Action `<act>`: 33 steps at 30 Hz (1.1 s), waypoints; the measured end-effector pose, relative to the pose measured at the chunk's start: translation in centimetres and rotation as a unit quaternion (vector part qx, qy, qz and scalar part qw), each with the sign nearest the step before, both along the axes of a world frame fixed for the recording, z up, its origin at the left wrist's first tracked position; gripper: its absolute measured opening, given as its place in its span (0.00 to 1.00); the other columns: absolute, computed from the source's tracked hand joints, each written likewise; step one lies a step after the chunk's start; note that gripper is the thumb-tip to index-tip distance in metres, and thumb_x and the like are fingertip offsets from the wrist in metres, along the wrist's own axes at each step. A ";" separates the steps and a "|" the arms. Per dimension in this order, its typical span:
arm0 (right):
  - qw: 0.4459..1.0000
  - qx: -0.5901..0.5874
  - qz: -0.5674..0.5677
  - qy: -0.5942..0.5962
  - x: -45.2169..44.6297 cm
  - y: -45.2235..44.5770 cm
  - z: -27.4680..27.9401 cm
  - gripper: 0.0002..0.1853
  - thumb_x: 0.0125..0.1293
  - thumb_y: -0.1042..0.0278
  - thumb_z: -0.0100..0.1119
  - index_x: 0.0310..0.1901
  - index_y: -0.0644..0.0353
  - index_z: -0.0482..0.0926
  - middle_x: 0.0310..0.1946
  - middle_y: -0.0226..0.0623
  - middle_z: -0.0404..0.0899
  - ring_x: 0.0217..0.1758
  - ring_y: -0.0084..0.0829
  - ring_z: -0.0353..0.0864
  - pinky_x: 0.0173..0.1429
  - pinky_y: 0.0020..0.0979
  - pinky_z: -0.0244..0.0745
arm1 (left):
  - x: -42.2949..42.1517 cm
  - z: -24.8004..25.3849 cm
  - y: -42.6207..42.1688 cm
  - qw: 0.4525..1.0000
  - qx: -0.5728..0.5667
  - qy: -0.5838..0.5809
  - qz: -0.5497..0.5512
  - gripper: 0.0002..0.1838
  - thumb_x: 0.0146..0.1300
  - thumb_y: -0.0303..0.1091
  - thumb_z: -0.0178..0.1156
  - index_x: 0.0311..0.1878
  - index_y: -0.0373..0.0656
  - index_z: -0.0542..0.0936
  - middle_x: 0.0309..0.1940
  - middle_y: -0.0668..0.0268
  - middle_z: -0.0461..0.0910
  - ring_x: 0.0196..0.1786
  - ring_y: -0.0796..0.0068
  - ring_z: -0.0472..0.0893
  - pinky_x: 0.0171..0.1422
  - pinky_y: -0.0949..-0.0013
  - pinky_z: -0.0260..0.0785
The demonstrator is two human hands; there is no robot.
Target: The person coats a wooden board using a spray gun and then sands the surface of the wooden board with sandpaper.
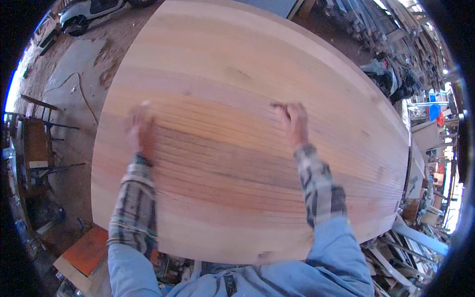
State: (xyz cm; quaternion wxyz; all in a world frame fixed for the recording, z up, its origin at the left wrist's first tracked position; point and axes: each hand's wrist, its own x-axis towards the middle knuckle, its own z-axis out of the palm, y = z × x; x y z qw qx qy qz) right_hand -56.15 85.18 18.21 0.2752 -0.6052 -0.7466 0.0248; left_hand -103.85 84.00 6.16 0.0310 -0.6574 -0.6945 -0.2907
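A large wooden panel (222,148) with bands of pale, yellow and reddish wood lies in front of me, under both hands. Over its left part is my left hand (141,129), smeared by motion, with a small pale spot at its fingertips that I cannot make out. My right hand (295,123) is above the middle of the panel, fingers closed on a small dark object (277,105) too blurred to name. Plaid cuffs and blue sleeves cover both arms.
A scooter (84,17) stands at the upper left, and a cable (85,91) lies on the floor. Dark chair-like frames (42,133) are at the left, an orange-topped board (85,250) at the lower left. Wood scraps (401,34) fill the upper right.
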 end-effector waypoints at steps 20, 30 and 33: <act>0.986 0.026 0.162 -0.021 -28.7 18.6 -6.1 0.09 0.63 0.61 0.59 0.38 0.57 0.81 0.38 0.46 0.80 0.46 0.49 0.80 0.49 0.48 0.75 | -6.8 4.1 -4.1 0.954 -0.142 0.114 0.236 0.33 0.73 0.57 0.46 0.77 0.56 0.59 0.78 0.61 0.53 0.81 0.59 0.48 0.80 0.39 0.30; 0.979 -0.028 0.059 -0.193 11.4 4.8 -4.4 0.09 0.63 0.67 0.56 0.42 0.56 0.83 0.40 0.39 0.80 0.48 0.45 0.77 0.57 0.46 0.70 | -6.8 3.7 -4.1 0.947 -0.169 0.129 0.242 0.33 0.74 0.57 0.43 0.77 0.55 0.56 0.79 0.60 0.49 0.81 0.57 0.46 0.80 0.39 0.28; 0.988 -0.053 0.002 -0.142 6.9 6.5 -5.6 0.10 0.64 0.64 0.57 0.42 0.56 0.83 0.38 0.41 0.79 0.45 0.45 0.76 0.53 0.45 0.71 | -6.7 3.6 -4.0 0.946 -0.162 0.126 0.252 0.32 0.74 0.53 0.46 0.78 0.58 0.56 0.80 0.64 0.50 0.82 0.61 0.46 0.80 0.39 0.26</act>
